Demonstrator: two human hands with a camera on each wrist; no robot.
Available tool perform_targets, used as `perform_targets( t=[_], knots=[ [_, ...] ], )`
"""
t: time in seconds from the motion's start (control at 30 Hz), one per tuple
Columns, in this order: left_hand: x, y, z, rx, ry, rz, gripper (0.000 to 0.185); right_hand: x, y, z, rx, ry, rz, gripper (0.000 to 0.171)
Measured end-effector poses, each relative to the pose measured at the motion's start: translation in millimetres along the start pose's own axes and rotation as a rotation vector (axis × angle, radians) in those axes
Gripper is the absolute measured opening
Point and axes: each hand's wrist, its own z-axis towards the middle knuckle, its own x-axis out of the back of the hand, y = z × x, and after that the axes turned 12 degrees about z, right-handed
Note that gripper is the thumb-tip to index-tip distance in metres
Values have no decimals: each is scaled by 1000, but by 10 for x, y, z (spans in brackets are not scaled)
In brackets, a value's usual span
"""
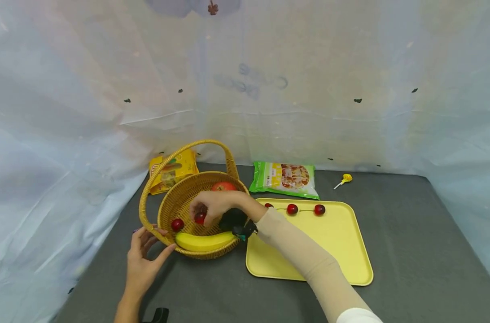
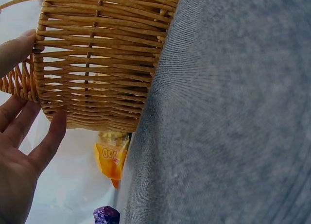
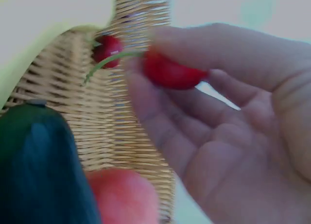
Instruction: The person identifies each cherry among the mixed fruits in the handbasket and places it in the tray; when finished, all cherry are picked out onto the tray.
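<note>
The left hand [image 1: 142,264] rests open against the basket [image 1: 170,202] rim, fingers straight. Over the basket, above the banana [image 1: 204,241], the right hand [image 1: 216,204] pinches a cherry [image 1: 199,218]. Farther right, more cherries [image 1: 292,209] lie on the tray [image 1: 342,251].

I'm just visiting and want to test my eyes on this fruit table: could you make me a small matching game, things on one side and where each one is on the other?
Things:
1. banana
2. lollipop
3. green packet
4. cherry

Places:
A. pinched in the right hand
B. lying in the basket, at its near rim
C. behind the yellow tray
D. alone on the dark table, far right

Pairs: 1-B, 2-D, 3-C, 4-A
</note>
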Motion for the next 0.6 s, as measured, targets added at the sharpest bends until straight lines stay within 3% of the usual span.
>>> perform_targets(
  t=[0.13, 0.27, 0.47, 0.6],
  knots=[
    [-6, -9, 7, -21, 9, -23, 75, 62, 8, -400, 190, 152, 122, 33],
    [-17, -3, 13, -34, 16, -27, 76, 54, 149, -918, 280, 310, 271, 38],
    [-25, -3, 0, -14, 19, -36, 75, -86, 444, -1647, 231, 560, 320, 31],
    [-24, -4, -4, -20, 20, -37, 75, -228, 630, -2034, 168, 650, 327, 34]
  ],
)
